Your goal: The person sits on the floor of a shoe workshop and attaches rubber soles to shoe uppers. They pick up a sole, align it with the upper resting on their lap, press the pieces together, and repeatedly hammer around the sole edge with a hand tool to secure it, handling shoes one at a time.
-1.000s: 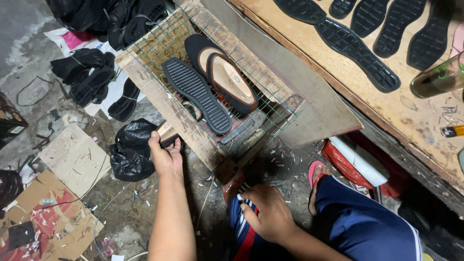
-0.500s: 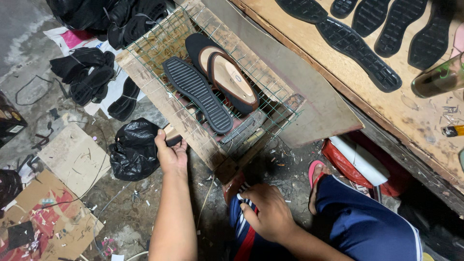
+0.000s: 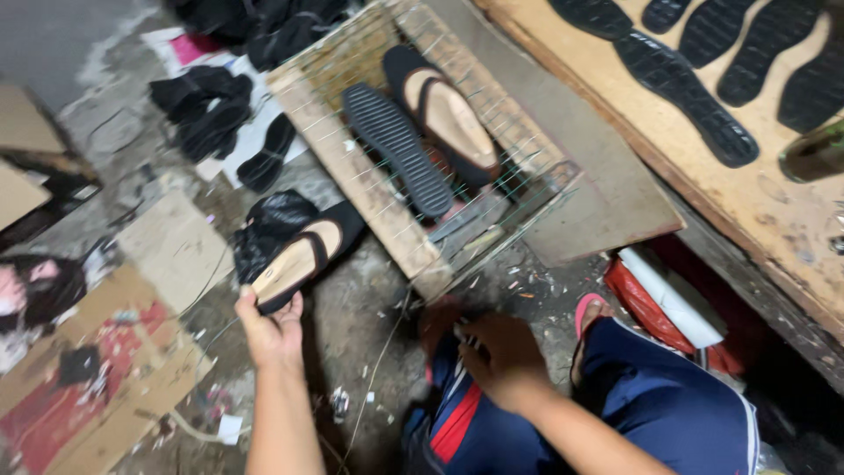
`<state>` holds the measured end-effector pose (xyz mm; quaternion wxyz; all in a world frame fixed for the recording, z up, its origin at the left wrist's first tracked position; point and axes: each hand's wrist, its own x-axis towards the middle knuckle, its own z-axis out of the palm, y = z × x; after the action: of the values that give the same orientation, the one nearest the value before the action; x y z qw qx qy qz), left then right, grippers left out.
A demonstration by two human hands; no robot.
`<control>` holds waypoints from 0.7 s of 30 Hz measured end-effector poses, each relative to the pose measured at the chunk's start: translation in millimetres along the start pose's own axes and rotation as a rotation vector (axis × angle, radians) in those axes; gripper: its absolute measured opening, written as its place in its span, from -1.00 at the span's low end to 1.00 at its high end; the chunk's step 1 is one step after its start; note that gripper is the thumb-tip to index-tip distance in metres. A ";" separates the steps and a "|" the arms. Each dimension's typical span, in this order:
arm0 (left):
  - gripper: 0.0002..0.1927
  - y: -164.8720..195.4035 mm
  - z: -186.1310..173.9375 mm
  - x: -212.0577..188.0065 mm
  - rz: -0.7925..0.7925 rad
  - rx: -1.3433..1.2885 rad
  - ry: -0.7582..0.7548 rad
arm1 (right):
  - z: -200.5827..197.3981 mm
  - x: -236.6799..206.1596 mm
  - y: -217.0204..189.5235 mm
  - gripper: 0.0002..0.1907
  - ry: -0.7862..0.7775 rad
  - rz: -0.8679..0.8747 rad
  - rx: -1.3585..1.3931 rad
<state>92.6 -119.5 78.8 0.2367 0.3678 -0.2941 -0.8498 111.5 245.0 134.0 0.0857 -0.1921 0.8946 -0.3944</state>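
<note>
Left hand, lower left of the frame, is clamped on one black flat shoe with tan insole. Right hand, bottom centre, closes around a small item. One wire crate holds one shoe and one ribbed sole; five soles lie on the bench, upper right

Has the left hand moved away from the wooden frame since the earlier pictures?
Yes. The left hand, holding a black shoe, is now lower and farther left of the wooden frame.
</note>
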 end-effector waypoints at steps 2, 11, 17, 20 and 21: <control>-0.55 20.0 -37.4 -10.4 0.018 -0.051 0.001 | 9.5 9.7 -1.7 -0.74 0.053 -0.115 -0.040; -0.36 57.3 -48.1 -178.4 0.314 0.225 -0.328 | 34.2 -28.4 -100.3 -0.42 -0.393 0.431 1.156; -0.14 45.7 -7.6 -280.2 1.142 1.021 -0.990 | 9.0 -33.9 -75.9 -0.35 -0.519 0.500 1.614; -0.26 26.5 5.2 -312.7 1.261 1.203 -1.296 | -17.7 -37.2 -53.2 -0.39 -0.568 0.495 1.452; -0.29 22.2 5.3 -318.4 1.296 1.261 -1.404 | -27.1 -37.8 -49.3 -0.39 -0.557 0.521 1.338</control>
<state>289.3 63.3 251.5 0.1871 -0.3552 -0.8697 -0.2872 151.3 248.5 188.8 0.4959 0.0251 0.4272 -0.7556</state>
